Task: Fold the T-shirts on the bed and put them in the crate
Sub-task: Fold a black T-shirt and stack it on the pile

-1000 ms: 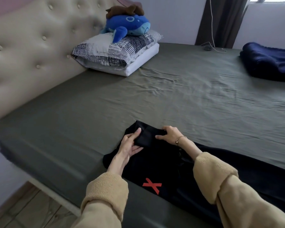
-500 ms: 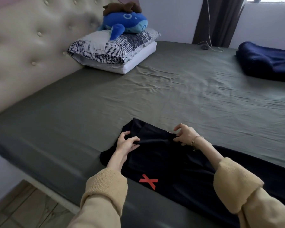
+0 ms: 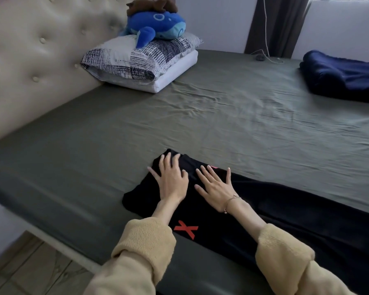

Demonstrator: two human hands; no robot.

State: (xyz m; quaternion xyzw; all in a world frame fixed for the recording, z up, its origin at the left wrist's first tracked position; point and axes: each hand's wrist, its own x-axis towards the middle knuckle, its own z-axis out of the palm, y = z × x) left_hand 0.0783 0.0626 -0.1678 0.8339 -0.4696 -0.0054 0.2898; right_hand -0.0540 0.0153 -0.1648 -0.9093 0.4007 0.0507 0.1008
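A black T-shirt (image 3: pixel 285 211) with a red X print lies along the near edge of the bed (image 3: pixel 200 124), stretching off to the right. Its left end is folded over. My left hand (image 3: pixel 172 178) lies flat on that folded end with fingers spread. My right hand (image 3: pixel 215 184) presses flat on the cloth just to the right of it, a thin bracelet at the wrist. No crate is in view.
Two stacked pillows (image 3: pixel 141 60) with a blue plush toy (image 3: pixel 156 22) sit at the headboard (image 3: pixel 30 60). A folded navy blanket (image 3: pixel 343 77) lies at the far right. A cable (image 3: pixel 266 54) rests near the curtain. The floor shows at the lower left.
Both hands were pinching the shirt's left end and folding it over. Now they have let go and lie flat on the folded part, pressing it down.
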